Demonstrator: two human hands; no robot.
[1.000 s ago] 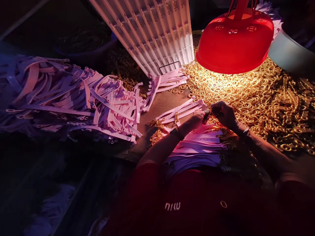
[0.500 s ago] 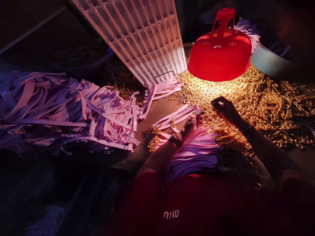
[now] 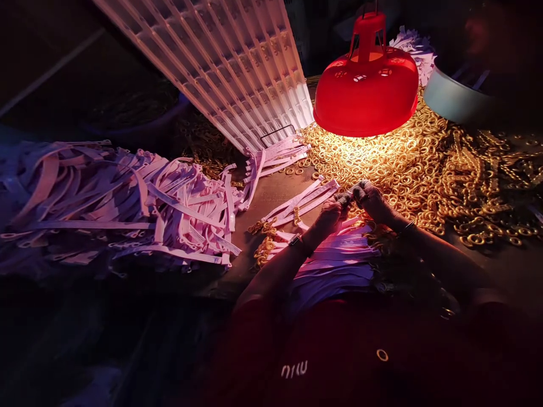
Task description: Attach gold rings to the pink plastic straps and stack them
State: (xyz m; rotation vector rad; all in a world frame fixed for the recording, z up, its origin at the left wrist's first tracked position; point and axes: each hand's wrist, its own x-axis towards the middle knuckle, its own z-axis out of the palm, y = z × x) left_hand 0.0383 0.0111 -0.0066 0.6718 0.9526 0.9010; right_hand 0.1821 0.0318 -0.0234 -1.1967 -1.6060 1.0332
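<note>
My left hand (image 3: 331,212) and my right hand (image 3: 373,200) meet fingertip to fingertip over a stack of pale plastic strips (image 3: 335,257) lying in front of me. Both hands have their fingers curled in a pinch; what they hold is too small to make out. A few strips (image 3: 303,199) with gold rings (image 3: 263,249) threaded on them lie just left of my left hand. A large heap of loose gold rings (image 3: 403,161) spreads beyond my right hand, lit from above.
A red lamp shade (image 3: 367,99) hangs low over the rings. A white ribbed panel (image 3: 229,68) leans at the back. A big pile of pale strips (image 3: 114,203) covers the left. A pale bowl (image 3: 452,99) stands at the back right.
My right hand, which had reached out to the ring heap half a second ago, has come back to meet my left hand. The view has tilted slightly.
</note>
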